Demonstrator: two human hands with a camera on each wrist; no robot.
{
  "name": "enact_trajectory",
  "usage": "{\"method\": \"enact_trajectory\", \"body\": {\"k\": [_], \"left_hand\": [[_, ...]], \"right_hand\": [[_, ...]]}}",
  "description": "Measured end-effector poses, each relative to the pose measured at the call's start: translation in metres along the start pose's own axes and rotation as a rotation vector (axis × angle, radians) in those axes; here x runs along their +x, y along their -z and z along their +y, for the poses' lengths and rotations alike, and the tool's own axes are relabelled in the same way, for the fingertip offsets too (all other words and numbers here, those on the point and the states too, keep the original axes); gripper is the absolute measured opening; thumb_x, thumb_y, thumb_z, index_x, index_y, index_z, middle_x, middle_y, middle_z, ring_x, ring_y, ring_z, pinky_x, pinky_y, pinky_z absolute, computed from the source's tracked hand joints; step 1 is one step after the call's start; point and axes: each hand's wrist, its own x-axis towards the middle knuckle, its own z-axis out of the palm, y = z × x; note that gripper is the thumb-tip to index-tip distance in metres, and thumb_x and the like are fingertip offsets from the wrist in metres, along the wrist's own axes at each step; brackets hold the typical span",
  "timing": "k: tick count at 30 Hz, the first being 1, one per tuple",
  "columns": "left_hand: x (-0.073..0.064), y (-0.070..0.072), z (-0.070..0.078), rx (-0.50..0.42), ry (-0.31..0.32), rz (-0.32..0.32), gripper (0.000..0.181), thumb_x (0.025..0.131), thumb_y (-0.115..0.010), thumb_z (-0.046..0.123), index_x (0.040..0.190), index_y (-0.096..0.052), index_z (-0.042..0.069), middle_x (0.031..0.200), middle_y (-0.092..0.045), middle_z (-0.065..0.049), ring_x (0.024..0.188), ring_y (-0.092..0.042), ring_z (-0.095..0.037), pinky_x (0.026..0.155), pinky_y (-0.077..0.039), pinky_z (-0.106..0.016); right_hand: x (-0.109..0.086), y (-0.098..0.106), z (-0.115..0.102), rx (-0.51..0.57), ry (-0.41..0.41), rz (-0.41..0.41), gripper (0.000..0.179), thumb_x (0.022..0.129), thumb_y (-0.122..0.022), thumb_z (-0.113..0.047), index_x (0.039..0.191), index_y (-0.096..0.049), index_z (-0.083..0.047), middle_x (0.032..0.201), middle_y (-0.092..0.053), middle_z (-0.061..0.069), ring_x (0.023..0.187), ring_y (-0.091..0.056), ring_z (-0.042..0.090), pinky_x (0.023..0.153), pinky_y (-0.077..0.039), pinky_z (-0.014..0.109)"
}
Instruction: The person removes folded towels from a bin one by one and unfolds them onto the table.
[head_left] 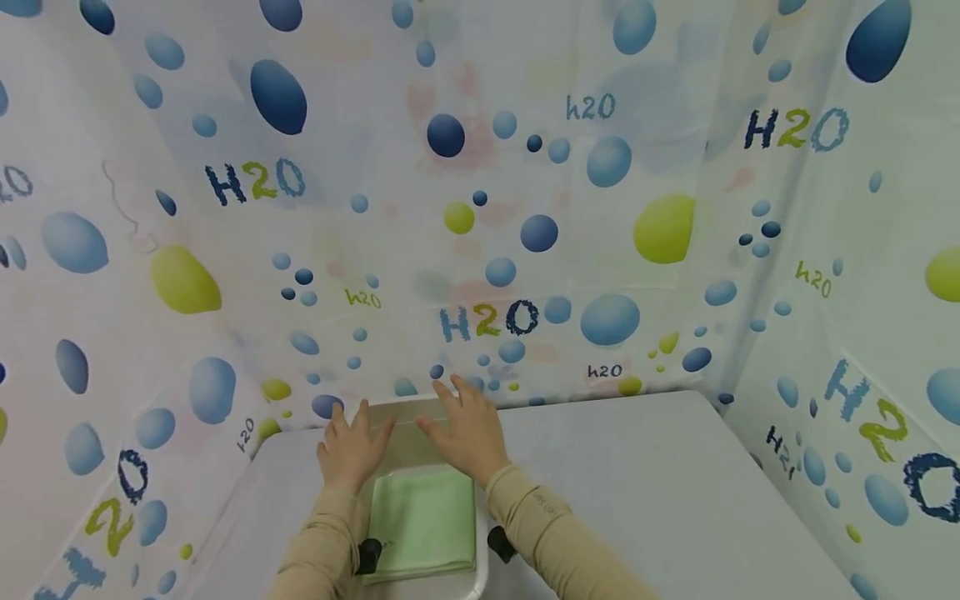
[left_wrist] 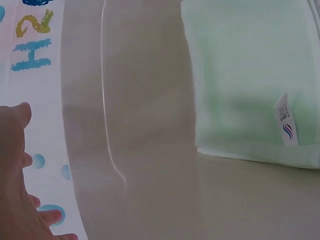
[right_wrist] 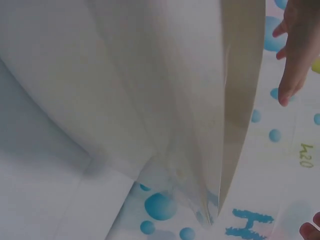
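A pale plastic bin (head_left: pixel 408 446) stands in front of the person, with a folded light green cloth (head_left: pixel 423 525) lying inside. In the left wrist view the cloth shows a small white label (left_wrist: pixel 286 122) near its corner. My left hand (head_left: pixel 351 448) hovers by the bin's far left side, fingers spread and holding nothing. Across from it, my right hand (head_left: pixel 474 429) is at the far right side of the bin, its fingers also spread with nothing between them. The right wrist view has the bin's outer wall (right_wrist: pixel 150 75) filling the middle, the hand beyond its rim.
The bin rests on a white table (head_left: pixel 622 475), which extends to the right. Behind and at both sides hangs a white curtain (head_left: pixel 405 325) printed with blue and green drops and "H2O" lettering. Dark wrist devices (head_left: pixel 501 543) sit on both forearms, over beige sleeves (head_left: pixel 555 521).
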Motion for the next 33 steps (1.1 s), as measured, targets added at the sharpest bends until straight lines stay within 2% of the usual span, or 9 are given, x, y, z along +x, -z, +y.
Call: {"method": "enact_trajectory", "body": {"k": [5, 12, 16, 18, 22, 26, 28, 33], "left_hand": [[-0.003, -0.005, -0.01, -0.033, 0.03, -0.042, 0.067, 0.089, -0.032, 0.051, 0.14, -0.017, 0.008, 0.141, 0.0, -0.032, 0.122, -0.017, -0.054, 0.091, -0.022, -0.067], [0.001, -0.013, -0.026, -0.045, 0.075, -0.012, 0.066, 0.09, -0.026, 0.052, 0.14, -0.015, 0.011, 0.141, -0.004, -0.031, 0.113, -0.031, -0.057, 0.077, -0.038, -0.062], [0.004, -0.013, -0.03, -0.073, 0.079, -0.061, 0.065, 0.091, -0.021, 0.052, 0.141, -0.012, 0.012, 0.142, -0.001, -0.03, 0.114, -0.031, -0.056, 0.08, -0.037, -0.063], [0.006, -0.013, -0.032, -0.094, 0.073, -0.086, 0.065, 0.091, -0.018, 0.052, 0.14, -0.014, 0.01, 0.143, -0.001, -0.029, 0.117, -0.03, -0.054, 0.086, -0.034, -0.062], [0.008, -0.009, -0.035, -0.143, 0.059, -0.127, 0.064, 0.093, -0.014, 0.048, 0.139, -0.018, 0.004, 0.143, -0.006, -0.028, 0.126, -0.019, -0.048, 0.099, -0.022, -0.059], [0.009, -0.004, -0.037, -0.173, 0.056, -0.161, 0.063, 0.093, -0.012, 0.046, 0.139, -0.016, 0.002, 0.142, -0.01, -0.028, 0.13, -0.012, -0.043, 0.103, -0.016, -0.056], [0.009, -0.003, -0.037, -0.175, 0.053, -0.17, 0.064, 0.093, -0.01, 0.046, 0.139, -0.017, 0.003, 0.142, -0.012, -0.027, 0.13, -0.014, -0.042, 0.104, -0.016, -0.055], [0.008, -0.003, -0.039, -0.19, 0.093, -0.136, 0.073, 0.09, 0.001, 0.051, 0.134, -0.03, 0.001, 0.134, -0.034, -0.026, 0.12, -0.032, -0.047, 0.095, -0.029, -0.057]], "right_hand": [[-0.002, -0.002, -0.005, -0.012, -0.016, 0.009, 0.061, 0.084, -0.037, -0.058, 0.132, -0.04, -0.02, 0.136, -0.04, 0.01, 0.117, -0.046, 0.03, 0.091, -0.04, 0.048], [-0.002, -0.001, -0.012, 0.017, -0.016, 0.021, 0.061, 0.084, -0.038, -0.058, 0.131, -0.04, -0.019, 0.135, -0.04, 0.01, 0.118, -0.045, 0.029, 0.092, -0.039, 0.047], [0.0, 0.001, -0.023, 0.045, -0.002, 0.027, 0.061, 0.084, -0.037, -0.058, 0.131, -0.04, -0.019, 0.135, -0.041, 0.011, 0.118, -0.045, 0.03, 0.092, -0.04, 0.047], [0.001, 0.0, -0.028, 0.06, 0.001, 0.026, 0.061, 0.085, -0.036, -0.058, 0.131, -0.04, -0.019, 0.135, -0.041, 0.011, 0.118, -0.045, 0.03, 0.093, -0.038, 0.047], [0.0, -0.004, -0.037, 0.095, -0.005, 0.031, 0.059, 0.085, -0.038, -0.056, 0.13, -0.042, -0.018, 0.133, -0.042, 0.011, 0.117, -0.045, 0.03, 0.093, -0.038, 0.048], [-0.002, -0.013, -0.045, 0.118, -0.045, 0.021, 0.058, 0.085, -0.038, -0.056, 0.129, -0.043, -0.019, 0.133, -0.042, 0.01, 0.116, -0.046, 0.03, 0.089, -0.04, 0.05], [-0.004, -0.019, -0.049, 0.128, -0.064, 0.011, 0.058, 0.085, -0.037, -0.057, 0.129, -0.042, -0.019, 0.134, -0.042, 0.009, 0.117, -0.045, 0.03, 0.089, -0.039, 0.051], [-0.01, -0.032, -0.059, 0.177, -0.075, 0.028, 0.058, 0.085, -0.039, -0.055, 0.128, -0.043, -0.016, 0.13, -0.045, 0.012, 0.116, -0.046, 0.029, 0.089, -0.039, 0.049]]}}
